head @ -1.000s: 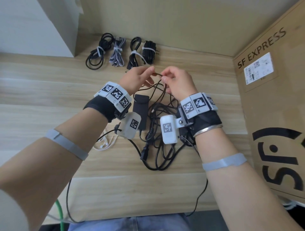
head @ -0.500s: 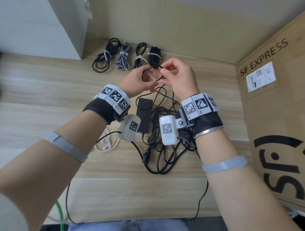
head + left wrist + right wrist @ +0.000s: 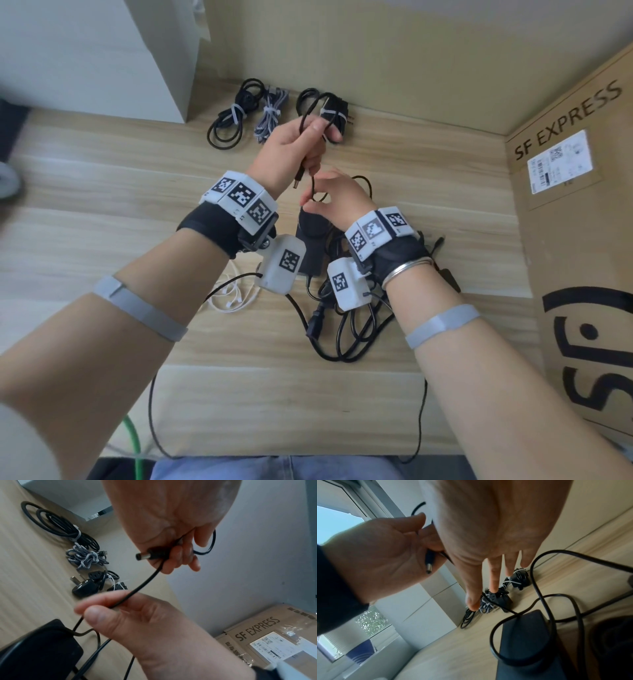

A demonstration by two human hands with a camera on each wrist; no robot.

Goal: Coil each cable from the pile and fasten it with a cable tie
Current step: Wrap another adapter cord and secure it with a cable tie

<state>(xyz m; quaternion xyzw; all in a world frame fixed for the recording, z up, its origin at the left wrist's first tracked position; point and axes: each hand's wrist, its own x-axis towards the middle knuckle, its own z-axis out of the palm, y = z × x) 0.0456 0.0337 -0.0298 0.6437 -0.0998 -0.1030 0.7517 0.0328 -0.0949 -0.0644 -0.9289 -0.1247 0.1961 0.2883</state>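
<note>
left hand [image 3: 291, 144] fingers curled round black cable [image 3: 145, 581] loop | right hand [image 3: 337, 202] fingers pinch cable below

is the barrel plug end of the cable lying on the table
No, the left hand holds the barrel plug up in the air.

I note a black cable [image 3: 312, 181] ending in a black barrel plug [image 3: 150, 555] with a silver tip. Black power adapter [image 3: 310, 236] on a pale wood-grain table [image 3: 102, 192]. At the far edge: black coiled cable [image 3: 227, 118], grey-and-white braided cable [image 3: 269, 114], each bound with a white cable tie [image 3: 237, 111]. White earphones [image 3: 233, 296] lie left of the pile. Brown cardboard box [image 3: 582, 240] carries black lettering and a white label [image 3: 560, 161]. My wrist bands [image 3: 239, 198] are white with black square-pattern markers.
</note>
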